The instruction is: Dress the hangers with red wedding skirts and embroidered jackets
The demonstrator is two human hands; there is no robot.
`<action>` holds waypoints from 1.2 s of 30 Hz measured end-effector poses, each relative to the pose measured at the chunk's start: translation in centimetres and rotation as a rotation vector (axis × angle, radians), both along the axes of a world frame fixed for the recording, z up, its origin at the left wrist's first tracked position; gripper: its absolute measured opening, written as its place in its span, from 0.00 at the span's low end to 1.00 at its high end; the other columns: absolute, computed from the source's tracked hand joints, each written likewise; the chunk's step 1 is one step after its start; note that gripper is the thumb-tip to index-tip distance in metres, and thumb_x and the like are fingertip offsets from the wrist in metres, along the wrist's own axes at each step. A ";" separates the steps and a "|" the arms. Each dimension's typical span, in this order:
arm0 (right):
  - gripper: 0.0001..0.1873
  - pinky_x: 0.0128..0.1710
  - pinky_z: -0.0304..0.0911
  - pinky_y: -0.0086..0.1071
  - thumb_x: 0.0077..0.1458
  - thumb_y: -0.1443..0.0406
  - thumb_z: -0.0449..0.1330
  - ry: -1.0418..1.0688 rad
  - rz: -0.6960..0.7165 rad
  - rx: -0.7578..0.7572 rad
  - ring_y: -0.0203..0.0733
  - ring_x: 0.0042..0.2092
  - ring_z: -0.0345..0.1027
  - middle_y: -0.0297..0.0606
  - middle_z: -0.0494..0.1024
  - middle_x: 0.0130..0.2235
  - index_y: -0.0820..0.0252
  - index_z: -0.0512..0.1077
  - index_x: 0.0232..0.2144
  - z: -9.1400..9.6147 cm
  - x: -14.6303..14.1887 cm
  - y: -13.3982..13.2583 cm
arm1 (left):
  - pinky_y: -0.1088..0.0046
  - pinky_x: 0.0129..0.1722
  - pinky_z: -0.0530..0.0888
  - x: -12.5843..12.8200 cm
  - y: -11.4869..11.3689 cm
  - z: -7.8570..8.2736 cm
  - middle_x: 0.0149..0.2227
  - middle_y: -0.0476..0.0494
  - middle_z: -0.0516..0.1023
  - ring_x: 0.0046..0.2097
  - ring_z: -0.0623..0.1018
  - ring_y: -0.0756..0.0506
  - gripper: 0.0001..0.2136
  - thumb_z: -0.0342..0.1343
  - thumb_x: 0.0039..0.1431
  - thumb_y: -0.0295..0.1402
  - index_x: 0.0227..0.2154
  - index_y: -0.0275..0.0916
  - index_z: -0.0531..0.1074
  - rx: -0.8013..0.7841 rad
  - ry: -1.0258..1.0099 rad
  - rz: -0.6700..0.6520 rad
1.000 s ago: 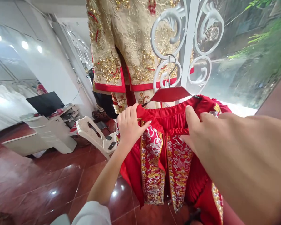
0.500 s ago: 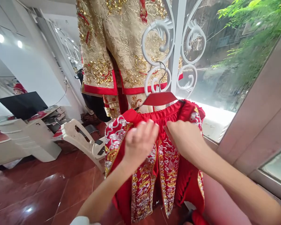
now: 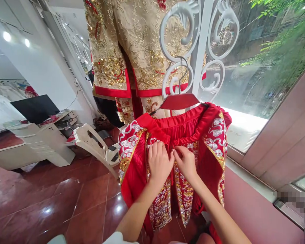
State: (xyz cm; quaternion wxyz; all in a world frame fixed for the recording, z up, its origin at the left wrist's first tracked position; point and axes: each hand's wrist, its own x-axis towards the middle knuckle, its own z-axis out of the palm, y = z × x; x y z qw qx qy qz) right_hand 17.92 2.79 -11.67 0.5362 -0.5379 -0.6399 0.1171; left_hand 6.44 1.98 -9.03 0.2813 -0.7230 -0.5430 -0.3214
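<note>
A red embroidered skirt with silver and gold patterns hangs by its waistband from a red hanger. The hanger's metal hook is caught on a white scrolled metal frame. At the front centre of the waistband, my left hand is closed on the red fabric, fingers bent over the edge. Close beside it, my right hand pinches the same part of the waistband with thumb and fingertips. The exact fastening between the fingertips is hidden.
Behind the skirt hangs a beige, gold-beaded jacket with red trim. A white chair stands to the left, and a desk with a black monitor is farther back. A window is on the right.
Both hands have come down and closed on the front of the waistband, which is now drawn toward me. The view has shifted slightly, and the hands are no longer blurred.
</note>
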 end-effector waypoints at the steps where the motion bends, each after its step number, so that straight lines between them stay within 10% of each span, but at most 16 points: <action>1: 0.12 0.32 0.60 0.29 0.58 0.60 0.51 0.095 0.030 -0.003 0.38 0.31 0.69 0.40 0.76 0.32 0.62 0.69 0.32 -0.4 0.0 0.1 | 0.59 0.53 0.64 0.3 0.3 -0.2 0.46 0.36 0.75 0.49 0.70 0.37 0.12 0.55 0.57 0.34 0.39 0.30 0.74 -0.025 -0.018 0.025; 7: 0.11 0.30 0.58 0.28 0.56 0.60 0.51 0.134 0.001 -0.011 0.35 0.29 0.62 0.36 0.71 0.29 0.61 0.66 0.29 -1.0 0.6 -0.7 | 0.61 0.50 0.65 0.2 1.1 -0.3 0.42 0.44 0.77 0.48 0.70 0.41 0.07 0.52 0.60 0.29 0.31 0.37 0.75 -0.108 -0.163 -0.043; 12: 0.14 0.35 0.59 0.33 0.54 0.60 0.52 0.028 -0.076 -0.142 0.39 0.32 0.64 0.42 0.71 0.34 0.64 0.73 0.32 -0.3 1.6 -1.8 | 0.63 0.47 0.66 -1.9 -0.8 1.1 0.39 0.47 0.78 0.44 0.71 0.44 0.07 0.52 0.59 0.29 0.31 0.40 0.75 -0.310 -0.434 -0.380; 17: 0.17 0.37 0.63 0.34 0.49 0.54 0.61 0.592 0.385 -0.352 0.41 0.33 0.68 0.40 0.76 0.30 0.63 0.75 0.33 0.5 1.0 -3.0 | 0.67 0.47 0.69 -3.4 -2.0 2.7 0.35 0.46 0.78 0.43 0.73 0.47 0.09 0.51 0.61 0.31 0.32 0.41 0.77 -0.534 -0.710 -0.745; 21: 0.15 0.31 0.64 0.29 0.47 0.56 0.65 0.986 0.679 -0.441 0.33 0.28 0.66 0.35 0.75 0.28 0.61 0.74 0.32 1.2 -1.0 -4.2 | 0.67 0.47 0.70 -2.7 -2.0 2.7 0.36 0.46 0.78 0.43 0.72 0.46 0.07 0.54 0.58 0.30 0.32 0.41 0.78 -0.530 -0.689 -0.732; 29: 0.18 0.13 0.35 0.18 0.44 0.58 0.67 1.072 0.832 -0.670 0.19 0.14 0.40 0.31 0.68 0.16 0.66 0.66 0.20 1.0 0.5 -5.7 | 0.67 0.53 0.67 -2.5 -1.6 2.0 0.41 0.44 0.76 0.47 0.71 0.47 0.05 0.51 0.55 0.26 0.29 0.39 0.71 -0.524 -0.795 -0.777; 36: 0.10 0.12 0.33 0.16 0.43 0.62 0.67 1.287 0.934 -0.613 0.17 0.14 0.32 0.30 0.71 0.18 0.64 0.72 0.23 2.3 3.1 -6.9 | 0.63 0.50 0.68 -3.3 -1.9 1.4 0.30 0.44 0.76 0.42 0.73 0.44 0.05 0.50 0.52 0.29 0.22 0.40 0.66 -0.588 -0.824 -0.905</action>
